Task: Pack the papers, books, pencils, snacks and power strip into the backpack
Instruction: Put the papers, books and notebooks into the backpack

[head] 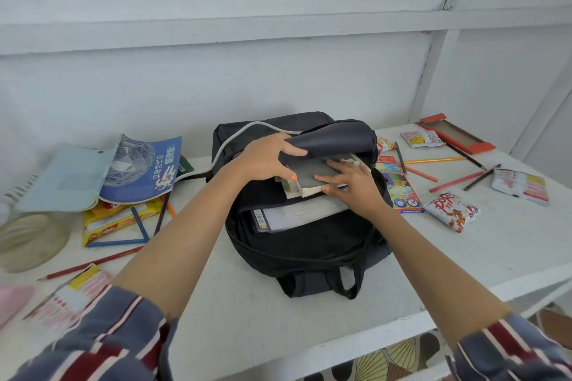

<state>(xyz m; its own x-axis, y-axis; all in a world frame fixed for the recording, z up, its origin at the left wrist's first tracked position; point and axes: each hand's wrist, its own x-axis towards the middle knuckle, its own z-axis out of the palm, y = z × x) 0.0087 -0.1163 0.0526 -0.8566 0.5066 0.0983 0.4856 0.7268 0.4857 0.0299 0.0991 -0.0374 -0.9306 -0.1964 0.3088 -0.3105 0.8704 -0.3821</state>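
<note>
A black backpack [309,244] lies open on the white table [247,303]. My left hand [266,158] grips its top flap and holds it up. My right hand [353,185] presses flat on a grey-covered book [309,173] that lies half inside the opening, on top of other books. Papers [291,216] show inside, lower in the bag. A white power cord [232,139] runs over the bag's far left side. Loose pencils [433,161] and snack packets [452,210] lie to the right.
At left lie a blue book [142,170] on a light blue folder, yellow snack packs [114,223], blue and red pencils and a glass jar [28,241]. A coloured-pencil box [399,185] sits beside the bag. A red cardboard tray [455,133] lies at the far right. The table's edge runs along the front right.
</note>
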